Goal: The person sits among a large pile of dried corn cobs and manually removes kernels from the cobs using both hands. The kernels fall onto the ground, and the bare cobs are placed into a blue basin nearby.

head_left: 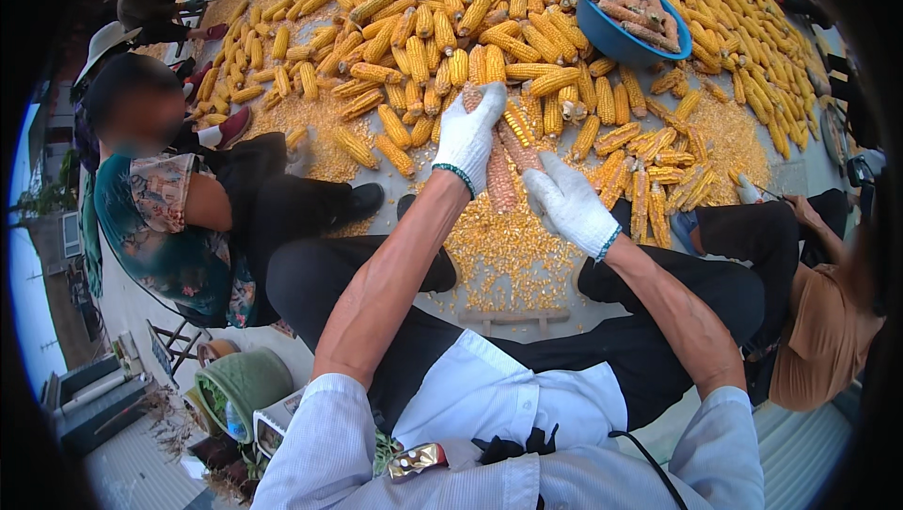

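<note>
My left hand [470, 131], in a white knit glove with a green cuff, is wrapped round a bare corn cob [499, 185]. The cob's top shows above the thumb and its lower end hangs below the fingers. My right hand [569, 204], gloved too, is closed at the lower end of a partly shelled ear of corn [518, 134], which keeps a strip of yellow kernels near its top. The ear and the cob lie against each other between my hands. Loose kernels [508, 256] are scattered on the ground below.
A large heap of yellow corn ears [423, 25] spreads beyond my hands. On it sits a blue basin [611, 38] of bare cobs. Partly shelled ears [649, 181] lie to the right. People sit close on both sides. A green pot [246, 383] stands at lower left.
</note>
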{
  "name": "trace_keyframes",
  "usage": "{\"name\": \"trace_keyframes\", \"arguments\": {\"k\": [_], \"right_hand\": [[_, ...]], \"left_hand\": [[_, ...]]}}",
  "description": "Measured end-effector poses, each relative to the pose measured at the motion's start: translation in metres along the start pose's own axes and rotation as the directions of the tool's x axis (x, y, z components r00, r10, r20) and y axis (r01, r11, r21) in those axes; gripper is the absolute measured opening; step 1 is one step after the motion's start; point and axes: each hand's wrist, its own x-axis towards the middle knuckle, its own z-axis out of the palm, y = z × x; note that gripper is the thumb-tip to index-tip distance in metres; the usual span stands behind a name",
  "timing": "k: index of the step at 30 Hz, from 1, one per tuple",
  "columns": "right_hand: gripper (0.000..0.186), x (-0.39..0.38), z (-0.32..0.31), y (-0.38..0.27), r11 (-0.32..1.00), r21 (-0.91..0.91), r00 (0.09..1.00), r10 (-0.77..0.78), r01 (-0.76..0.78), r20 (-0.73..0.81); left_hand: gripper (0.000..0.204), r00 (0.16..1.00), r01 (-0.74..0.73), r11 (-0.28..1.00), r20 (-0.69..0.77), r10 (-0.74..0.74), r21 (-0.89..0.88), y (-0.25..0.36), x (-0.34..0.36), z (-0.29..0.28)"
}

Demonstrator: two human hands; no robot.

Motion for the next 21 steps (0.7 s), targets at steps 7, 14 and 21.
{"name": "trace_keyframes", "arguments": {"k": [7,14,21], "right_hand": [[0.037,-0.006,-0.017,-0.021,0.912,0.389,0.987,0.082,-0.13,0.139],[0.044,-0.003,-0.021,-0.022,0.923,0.362,0.99,0.1,-0.13,0.1],[0.052,0.0,-0.011,-0.005,0.982,-0.184,0.994,-0.061,0.044,-0.087]], "left_hand": [[0.04,0.998,-0.041,0.998,0.04,0.039,0.042,0.012,0.005,-0.005],[0.048,0.992,-0.055,0.994,0.104,0.065,-0.099,0.017,0.003,0.0],[0.054,0.997,-0.008,0.967,0.073,0.027,-0.253,0.02,-0.006,0.008]]}}
